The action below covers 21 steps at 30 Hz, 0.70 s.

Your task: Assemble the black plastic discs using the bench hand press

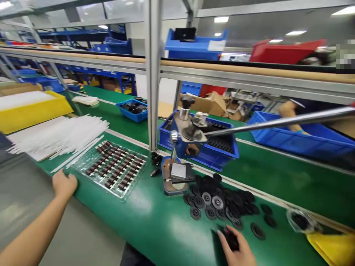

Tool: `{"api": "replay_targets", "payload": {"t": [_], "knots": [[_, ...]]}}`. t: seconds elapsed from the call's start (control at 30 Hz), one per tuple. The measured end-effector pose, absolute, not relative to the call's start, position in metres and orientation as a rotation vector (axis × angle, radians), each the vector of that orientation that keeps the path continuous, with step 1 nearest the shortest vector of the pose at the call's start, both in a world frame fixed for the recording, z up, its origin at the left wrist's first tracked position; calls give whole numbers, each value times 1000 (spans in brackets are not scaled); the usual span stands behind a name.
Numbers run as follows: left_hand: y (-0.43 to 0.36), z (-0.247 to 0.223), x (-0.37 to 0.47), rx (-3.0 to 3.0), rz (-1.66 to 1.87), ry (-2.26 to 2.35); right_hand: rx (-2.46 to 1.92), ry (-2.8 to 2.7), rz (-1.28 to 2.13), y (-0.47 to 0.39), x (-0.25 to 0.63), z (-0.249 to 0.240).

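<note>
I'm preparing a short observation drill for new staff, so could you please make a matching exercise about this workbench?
Things:
1. Clear tray
2. Dark discs
3. White strips
4. Right hand

Places and states:
A. Spread in a pile beside the yellow bin
B. With a dark part between thumb and fingers
C. Holding rows of dark brown parts
D. Heaped on the green bench, to the right of the hand press in the picture

Right pairs: 1-C, 2-D, 3-A, 4-B
</note>
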<state>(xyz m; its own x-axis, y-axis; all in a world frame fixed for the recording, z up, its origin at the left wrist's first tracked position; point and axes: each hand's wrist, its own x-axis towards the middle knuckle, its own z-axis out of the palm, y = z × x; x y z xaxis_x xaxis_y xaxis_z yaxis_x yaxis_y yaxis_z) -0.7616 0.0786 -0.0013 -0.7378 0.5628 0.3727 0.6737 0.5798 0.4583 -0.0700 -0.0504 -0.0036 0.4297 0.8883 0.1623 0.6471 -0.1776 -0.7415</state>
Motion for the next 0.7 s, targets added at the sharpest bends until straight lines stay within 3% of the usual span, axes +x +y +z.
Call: {"api": "replay_targets", "payload": {"t": [0.23, 0.33, 0.43, 0.57, 0.7], "knots": [[34, -11, -678, -1164, -1132, -2330, -1686, -1427, 523, 15, -72, 23], [8, 1, -613, -1495, -1286, -1970, -1607, -1434, 537, 44, -76, 31], [-22, 12, -535, -1868, -1408, -1902, -1523, -1465, 559, 57, -89, 40], [-50, 11, -430, -2454, -1363, -1910, -1372, -1586, 665, 32, -125, 46], [-50, -8, -358, -2670, -1403, -1919, -1250, -1712, 756, -18, -162, 35]]}}
